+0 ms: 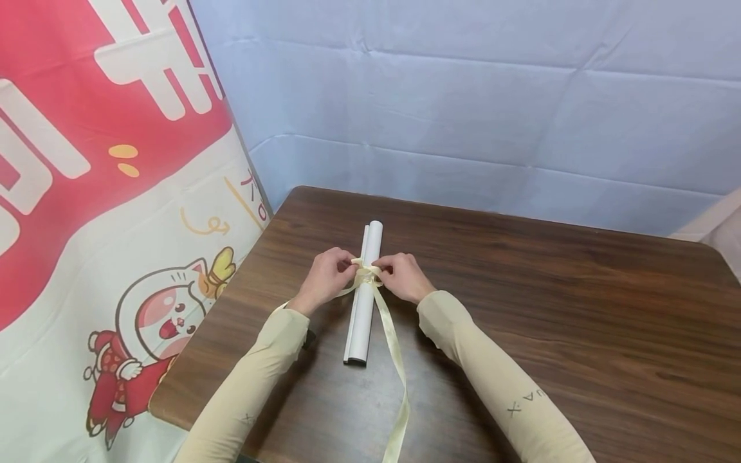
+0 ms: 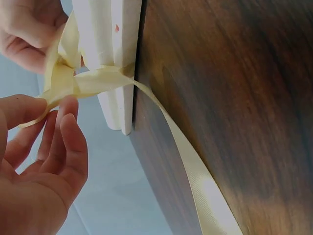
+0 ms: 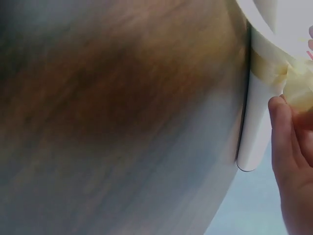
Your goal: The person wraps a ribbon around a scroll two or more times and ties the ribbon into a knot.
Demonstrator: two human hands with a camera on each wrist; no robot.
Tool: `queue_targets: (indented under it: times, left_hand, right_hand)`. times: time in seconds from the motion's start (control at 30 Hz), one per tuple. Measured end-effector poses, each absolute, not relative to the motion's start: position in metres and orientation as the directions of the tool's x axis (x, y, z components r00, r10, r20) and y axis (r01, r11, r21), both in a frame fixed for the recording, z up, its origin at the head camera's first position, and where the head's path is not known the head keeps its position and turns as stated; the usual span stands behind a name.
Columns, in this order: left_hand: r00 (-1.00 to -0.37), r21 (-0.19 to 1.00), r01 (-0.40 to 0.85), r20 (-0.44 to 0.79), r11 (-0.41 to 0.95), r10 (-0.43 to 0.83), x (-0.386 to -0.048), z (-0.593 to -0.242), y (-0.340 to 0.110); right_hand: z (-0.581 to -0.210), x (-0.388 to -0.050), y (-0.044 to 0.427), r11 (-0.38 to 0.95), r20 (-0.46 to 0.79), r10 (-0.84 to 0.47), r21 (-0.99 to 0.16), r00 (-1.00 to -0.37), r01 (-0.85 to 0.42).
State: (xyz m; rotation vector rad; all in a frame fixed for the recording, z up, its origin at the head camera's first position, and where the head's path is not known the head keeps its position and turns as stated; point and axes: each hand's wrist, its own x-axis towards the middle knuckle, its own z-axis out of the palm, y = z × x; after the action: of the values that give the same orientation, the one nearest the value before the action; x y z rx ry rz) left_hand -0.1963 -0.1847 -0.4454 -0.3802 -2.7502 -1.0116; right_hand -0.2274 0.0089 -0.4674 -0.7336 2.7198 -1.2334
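A long white rolled or tube-like piece (image 1: 363,321) lies on the table, with a cream satin ribbon (image 1: 391,328) wrapped round its middle and looped on top. My left hand (image 1: 328,276) pinches a part of the ribbon between thumb and fingers, just left of the white piece; the left wrist view shows this ribbon (image 2: 58,88) by the fingertips. On the other side my right hand (image 1: 403,276) pinches a ribbon loop. In the right wrist view, the right hand (image 3: 293,152) holds the ribbon (image 3: 299,88) close above the white piece (image 3: 257,122). Its thumb is partly cut off there.
The brown wood-grain table (image 1: 550,308) stretches to the right. One ribbon tail hangs toward the near edge; another passes under the left forearm. A pale blue cloth (image 1: 463,116) hangs behind, and a red and white printed banner (image 1: 145,212) hangs along the left side.
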Motion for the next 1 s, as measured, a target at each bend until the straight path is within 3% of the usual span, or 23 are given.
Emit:
queue_targets:
  times: [0.4,1.0]
  left_hand:
    - [-0.971,0.645,0.233,0.191,0.728,0.141,-0.198,-0.443,-0.186]
    - [-0.979,0.704,0.195,0.101,0.683,0.176,-0.199,-0.444,-0.206]
  right_hand:
    - [-0.466,-0.230,0.016,0.623,0.140,-0.429,-0.670,-0.893,-0.404]
    - [-0.471,-0.228,0.031,0.716,0.006,-0.364,-0.637,-0.931,-0.285]
